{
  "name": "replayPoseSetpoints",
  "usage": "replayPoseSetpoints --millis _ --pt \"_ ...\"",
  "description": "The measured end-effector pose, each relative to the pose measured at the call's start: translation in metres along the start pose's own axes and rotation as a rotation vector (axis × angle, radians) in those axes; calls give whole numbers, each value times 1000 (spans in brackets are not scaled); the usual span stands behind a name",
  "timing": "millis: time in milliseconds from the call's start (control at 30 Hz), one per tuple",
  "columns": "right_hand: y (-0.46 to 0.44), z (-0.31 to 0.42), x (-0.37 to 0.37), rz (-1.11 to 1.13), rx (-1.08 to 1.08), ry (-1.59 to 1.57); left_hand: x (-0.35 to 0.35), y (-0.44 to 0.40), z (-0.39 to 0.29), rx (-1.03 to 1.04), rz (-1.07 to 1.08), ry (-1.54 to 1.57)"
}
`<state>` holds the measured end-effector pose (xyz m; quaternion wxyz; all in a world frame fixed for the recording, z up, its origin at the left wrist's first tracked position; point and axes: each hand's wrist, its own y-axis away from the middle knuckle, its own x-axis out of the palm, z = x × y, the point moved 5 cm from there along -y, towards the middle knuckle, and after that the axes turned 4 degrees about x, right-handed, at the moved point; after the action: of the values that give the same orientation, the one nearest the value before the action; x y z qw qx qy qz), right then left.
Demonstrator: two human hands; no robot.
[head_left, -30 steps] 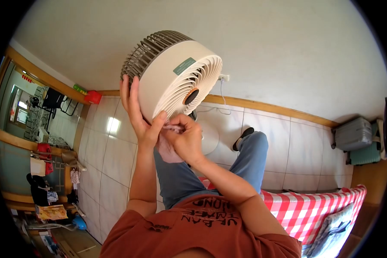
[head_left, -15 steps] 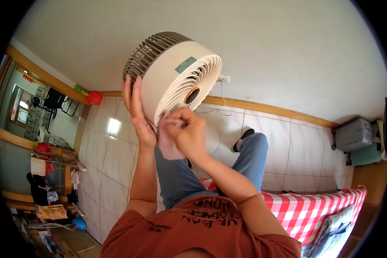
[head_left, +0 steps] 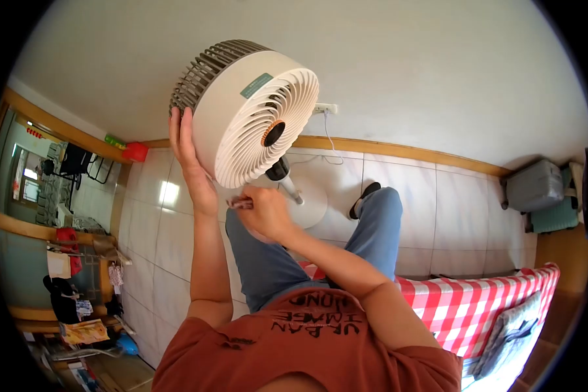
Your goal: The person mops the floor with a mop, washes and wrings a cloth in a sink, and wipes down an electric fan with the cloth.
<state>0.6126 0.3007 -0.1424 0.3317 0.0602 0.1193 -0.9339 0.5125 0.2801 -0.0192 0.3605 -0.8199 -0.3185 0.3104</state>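
A standing fan with a cream rim [head_left: 232, 108], a grey slatted back and a white spiral front grille is tilted in front of me. My left hand [head_left: 193, 163] supports the fan head at its lower left side, fingers spread along the rim and slats. Just below the grille and apart from it, my right hand [head_left: 266, 212] is closed on a pinkish cloth [head_left: 242, 204], mostly hidden by the fingers. The fan's pole [head_left: 293, 189] runs down to a round white base [head_left: 315, 208] on the floor.
A cable [head_left: 330, 137] hangs from a wall socket [head_left: 326, 108]. Suitcases [head_left: 534, 191] stand at the right. A red checked cloth [head_left: 451, 307] covers the seat beside me. A red box [head_left: 135, 151] is by the wall, and a doorway and cluttered shelves are at the left.
My right hand has drawn the cloth down off the grille and gathered it in. The fan head has shifted slightly left and up in view, with my left hand still on it.
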Motion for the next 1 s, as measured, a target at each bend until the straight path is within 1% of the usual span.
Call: replayPoseSetpoints --millis 33,67,100,200,267,300,333,367,400,433,467,500,533,567,600,633,667,700,733,767,833,867,900,933,967,1000 --pt "1 -23 8 77 30 80 0 -1 -1 4 7 5" --pt "6 -42 11 141 132 195 -2 -2 -4 51 23 -81" --pt "13 -55 8 132 137 197 -3 -2 -8 97 37 -166" --pt "32 -105 -4 120 206 253 -7 1 -8 106 37 -146" --pt "30 -143 -24 -112 273 83 -9 5 -10 119 4 -106" --pt "24 -153 -39 -226 358 -26 -9 7 -8 119 5 -108" --pt "14 -162 -53 -339 443 -136 -13 12 -2 104 -73 44" --pt "-3 -182 -60 -445 415 -354 -16 19 6 88 -151 197" --pt "-18 -200 -65 -548 382 -571 -18 27 14 88 -151 197" --pt "-30 -184 -74 -547 382 -571 -27 41 33 -66 -284 406" --pt "-42 -153 -82 -545 381 -869 -31 55 53 -219 -417 615" --pt "-48 -136 -83 -536 376 -1167 -31 67 63 -219 -417 615" --pt "-56 -136 -81 -530 369 -1169 -26 80 85 -445 -433 713" --pt "-62 -135 -72 -428 393 -1190 -20 95 104 -678 -445 805" --pt "-66 -138 -62 -330 418 -1208 -13 109 113 -726 -426 768" --pt "-77 -119 -36 -179 193 -1250 -7 115 117 -762 -415 725" --pt "-76 -118 -28 -185 177 -1208 -3 121 120 -757 -421 720" --pt "-72 -110 -29 -201 161 -1163 9 127 119 -801 -398 783" --pt "-80 -162 -2 -206 130 -908 10 132 120 -837 -392 836" --pt "-79 -173 6 -195 131 -905 9 137 129 -834 -402 834" --pt "-69 -186 6 -286 117 -431 10 145 142 -841 -426 865" --pt "-67 -202 16 -277 299 -540 8 145 144 -835 -435 869" --pt "-63 -197 16 -276 297 -540 8 149 142 -881 -442 872" --pt "-61 -204 8 -233 352 -639 19 155 143 -924 -458 875" --pt "-65 -198 10 -185 403 -732 13 156 149 -914 -471 881" --pt "-67 -193 11 -162 416 -712 10 160 153 -912 -431 874"
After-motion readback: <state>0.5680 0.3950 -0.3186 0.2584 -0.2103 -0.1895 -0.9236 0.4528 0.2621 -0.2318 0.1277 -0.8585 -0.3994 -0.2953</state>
